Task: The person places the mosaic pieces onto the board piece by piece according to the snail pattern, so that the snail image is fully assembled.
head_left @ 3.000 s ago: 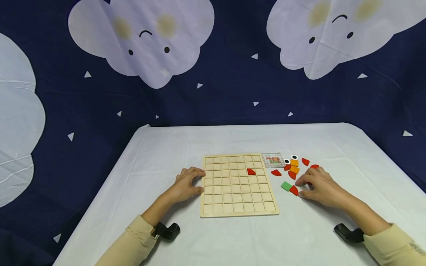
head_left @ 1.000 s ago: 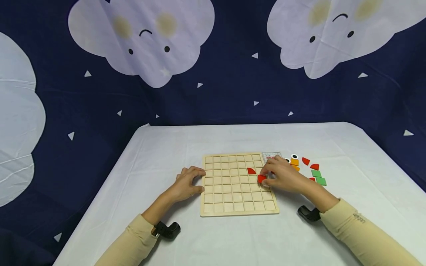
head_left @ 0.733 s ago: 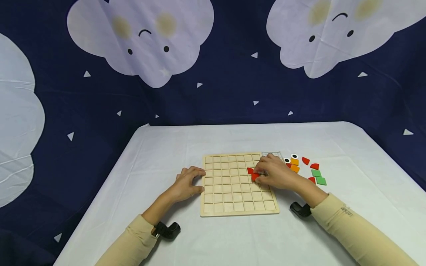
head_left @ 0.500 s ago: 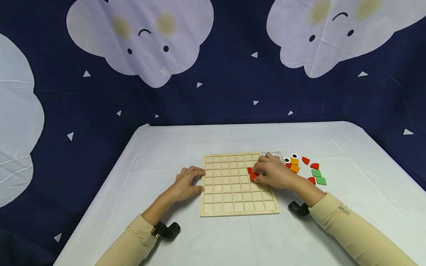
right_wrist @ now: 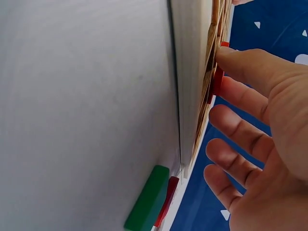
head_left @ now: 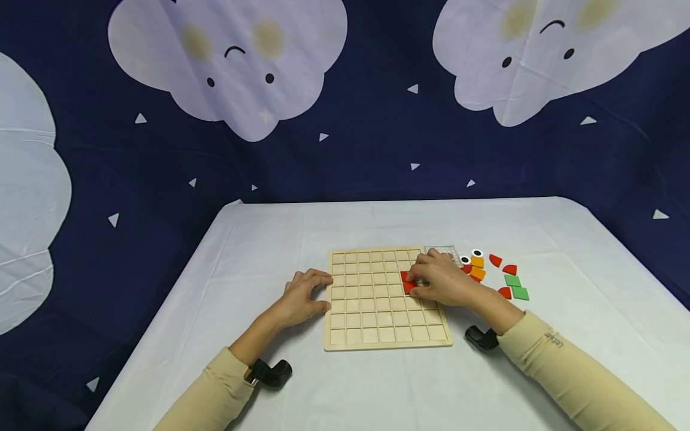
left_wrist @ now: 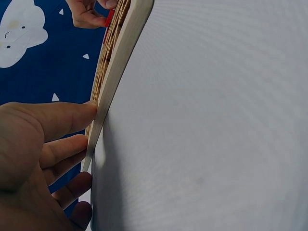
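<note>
A square wooden grid board (head_left: 372, 319) lies on the white-covered table. My left hand (head_left: 302, 297) rests at its left edge, the thumb and index fingertips touching the rim, the other fingers loosely spread in the left wrist view. Over the board's right part, my right hand (head_left: 444, 280) pinches a red tile (head_left: 409, 288) between thumb and index finger. Its outline is partly covered by the fingertips. The tile sits over a cell directly below another red tile (head_left: 404, 276). In the right wrist view the other fingers are loosely bent beside the board.
A printed pattern card (head_left: 439, 248) lies by the board's upper right corner, partly behind the right hand. Right of it are orange tiles (head_left: 477, 273), eye tiles (head_left: 477, 253), green tiles (head_left: 520, 293) and several red quarter-circle tiles (head_left: 510, 270). A patterned dark blue cloth (head_left: 372, 170) hangs behind the table.
My right hand has moved left from the loose tiles onto the board, bringing the red tile. Over the last half second it shifts slightly further left. The left hand stays put.
</note>
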The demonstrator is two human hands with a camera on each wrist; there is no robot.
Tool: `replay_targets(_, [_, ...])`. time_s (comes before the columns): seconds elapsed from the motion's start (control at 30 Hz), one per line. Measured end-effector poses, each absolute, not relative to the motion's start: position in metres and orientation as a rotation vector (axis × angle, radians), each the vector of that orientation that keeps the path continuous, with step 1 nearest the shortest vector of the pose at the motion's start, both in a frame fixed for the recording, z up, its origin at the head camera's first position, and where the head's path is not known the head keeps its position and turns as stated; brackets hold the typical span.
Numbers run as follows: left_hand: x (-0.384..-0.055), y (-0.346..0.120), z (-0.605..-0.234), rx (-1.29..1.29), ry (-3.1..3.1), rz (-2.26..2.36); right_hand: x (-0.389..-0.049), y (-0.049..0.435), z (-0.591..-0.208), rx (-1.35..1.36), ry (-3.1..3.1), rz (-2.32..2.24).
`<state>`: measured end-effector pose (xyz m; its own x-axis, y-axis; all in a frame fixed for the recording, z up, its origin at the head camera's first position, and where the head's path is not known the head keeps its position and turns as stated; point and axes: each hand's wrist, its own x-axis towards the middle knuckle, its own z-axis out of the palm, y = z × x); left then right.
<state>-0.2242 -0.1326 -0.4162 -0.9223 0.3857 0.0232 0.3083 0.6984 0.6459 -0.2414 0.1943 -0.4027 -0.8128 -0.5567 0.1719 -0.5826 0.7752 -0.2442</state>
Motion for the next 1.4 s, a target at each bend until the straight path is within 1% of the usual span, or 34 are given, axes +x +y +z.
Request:
replay_targets(0.3, [-0.224, -0.132, -0.416, 0.575, 2.799, 1.021, -0.242, 0.195, -0.403, 0.916, -2.875, 0.455])
replay_targets(0.53, [-0.223, -0.132, -0.415, 0.571, 2.789, 1.033, -0.242, 0.205, -0.399, 0.834, -2.89, 0.51])
replay_targets(0.7, [-0.223, -0.132, -0.415, 0.572, 2.782, 1.04, -0.242, 0.228, -0.393, 0.732, -2.881, 0.543])
replay_targets(0.9, [-0.223, -0.132, -0.415, 0.566, 2.78, 1.05, -0.238, 0.262, -0.386, 0.549, -2.903, 0.594])
replay_targets(1.17, [-0.224, -0.132, -0.416, 0.58, 2.78, 1.045, -0.233, 0.301, -0.394, 0.277, -2.968, 0.597])
replay_targets(1.4, [-0.224, -0.133, -0.417, 0.58, 2.787, 1.04, -0.234, 0.32, -0.401, 0.231, -2.991, 0.579])
